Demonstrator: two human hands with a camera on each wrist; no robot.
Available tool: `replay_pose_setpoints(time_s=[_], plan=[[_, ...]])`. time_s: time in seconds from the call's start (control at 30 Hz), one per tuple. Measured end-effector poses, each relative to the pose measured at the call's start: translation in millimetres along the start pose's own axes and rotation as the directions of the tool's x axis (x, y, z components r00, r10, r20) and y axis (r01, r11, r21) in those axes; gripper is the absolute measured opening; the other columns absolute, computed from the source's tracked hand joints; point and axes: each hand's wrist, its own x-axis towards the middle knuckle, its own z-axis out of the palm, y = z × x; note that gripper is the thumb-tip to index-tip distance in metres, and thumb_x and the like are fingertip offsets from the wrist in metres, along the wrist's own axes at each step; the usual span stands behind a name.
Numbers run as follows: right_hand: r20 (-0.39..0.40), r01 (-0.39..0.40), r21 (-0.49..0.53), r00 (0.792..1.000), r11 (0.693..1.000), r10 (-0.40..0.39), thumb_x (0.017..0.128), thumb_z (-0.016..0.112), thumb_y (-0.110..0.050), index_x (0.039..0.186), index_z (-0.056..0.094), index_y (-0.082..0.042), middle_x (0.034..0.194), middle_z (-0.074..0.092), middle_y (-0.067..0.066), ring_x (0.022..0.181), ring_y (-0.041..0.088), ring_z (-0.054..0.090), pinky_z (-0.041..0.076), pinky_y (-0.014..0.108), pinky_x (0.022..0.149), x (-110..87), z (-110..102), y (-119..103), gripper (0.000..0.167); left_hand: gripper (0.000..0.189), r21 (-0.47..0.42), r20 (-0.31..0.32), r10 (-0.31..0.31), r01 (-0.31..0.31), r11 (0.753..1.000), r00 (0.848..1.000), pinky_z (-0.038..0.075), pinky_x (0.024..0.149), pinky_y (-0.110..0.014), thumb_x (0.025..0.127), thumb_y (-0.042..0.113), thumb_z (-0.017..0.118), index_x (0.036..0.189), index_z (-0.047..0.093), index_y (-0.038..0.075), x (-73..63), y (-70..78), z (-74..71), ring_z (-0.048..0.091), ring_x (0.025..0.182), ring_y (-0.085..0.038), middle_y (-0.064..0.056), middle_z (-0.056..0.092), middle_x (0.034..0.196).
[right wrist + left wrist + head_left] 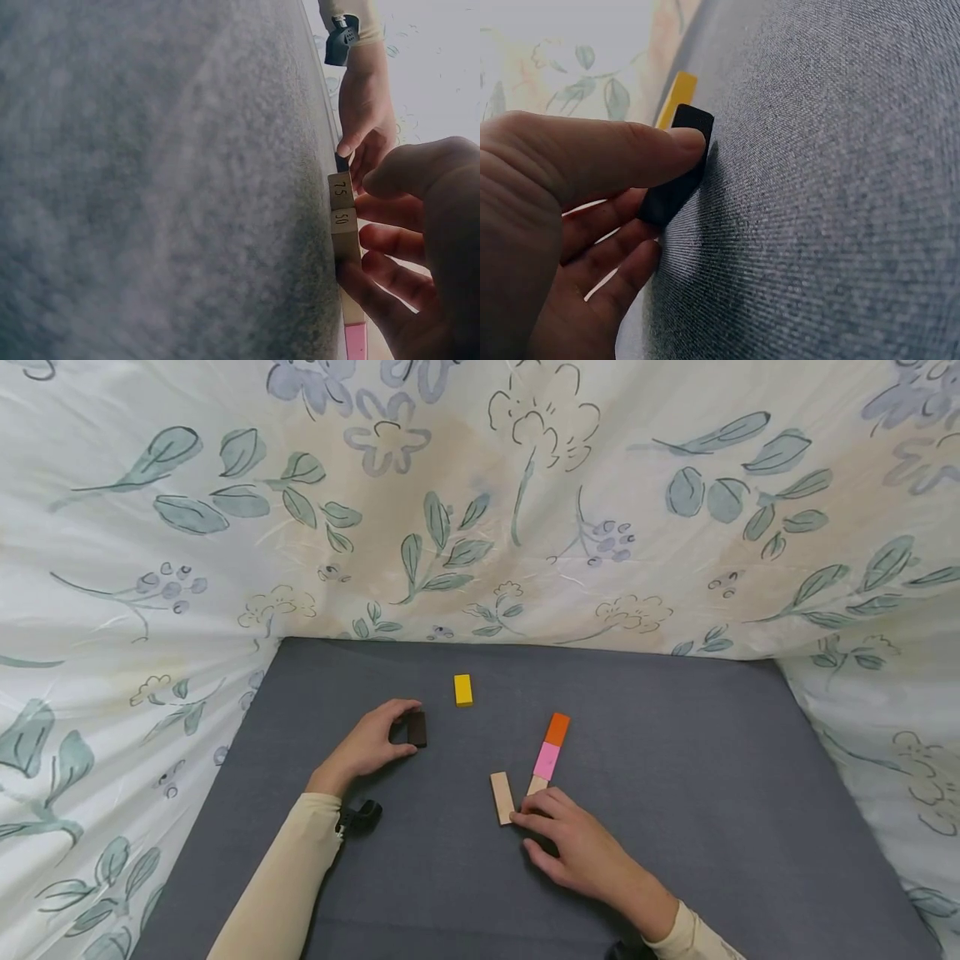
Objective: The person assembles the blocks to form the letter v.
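Note:
My left hand point(369, 739) holds a small dark block point(417, 729) by its ends, thumb at the near end and a finger at the far one. In the left wrist view the thumb lies over that dark block point(679, 169), close against the cloth. On the other side, my right hand point(573, 847) rests over a plain wooden block point(537, 785) and partly hides it. One fingertip touches the lower end of a second wooden block point(502, 798) to its left. The right wrist view shows end faces marked 75 point(340, 190) and 50 point(343, 220).
A pink block point(547, 761) and an orange block point(557, 729) continue in a slanted line beyond the partly hidden wooden block. Farther back lies a yellow block point(463, 690). A dark grey cloth point(712, 793) covers the table, with a flowered curtain point(465, 510) behind and at both sides.

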Motion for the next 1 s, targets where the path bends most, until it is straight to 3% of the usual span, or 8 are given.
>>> replay_pose_setpoints(time_s=[0.6,1.0], plan=[[-0.009,0.015,-0.014,1.0,1.0,-0.015,0.089,0.081,-0.003,0.122,0.083,-0.01,0.119,0.064,-0.004,0.113,0.014,0.058,0.056,0.033,0.093,0.1,0.6,-0.7,0.033,0.071,0.014,-0.006,0.018,-0.018,1.0,1.0,0.05,0.112,-0.054,0.091,0.01,0.09,0.155,0.058,0.005,-2.5,0.5,0.9,0.06,0.133,-0.036,-0.015,0.059,0.151],[0.001,0.02,-0.005,1.0,1.0,-0.02,0.089,0.079,0.001,0.119,0.083,-0.008,0.118,0.065,-0.003,0.112,0.015,0.058,0.057,0.035,0.091,2.3,-0.9,-0.9,0.032,0.072,-0.01,-0.007,0.033,-0.033,0.999,0.999,0.05,0.112,-0.053,0.091,0.013,0.091,0.154,0.058,0.004,-0.9,11.8,0.8,0.06,0.134,-0.035,-0.014,0.06,0.149]])
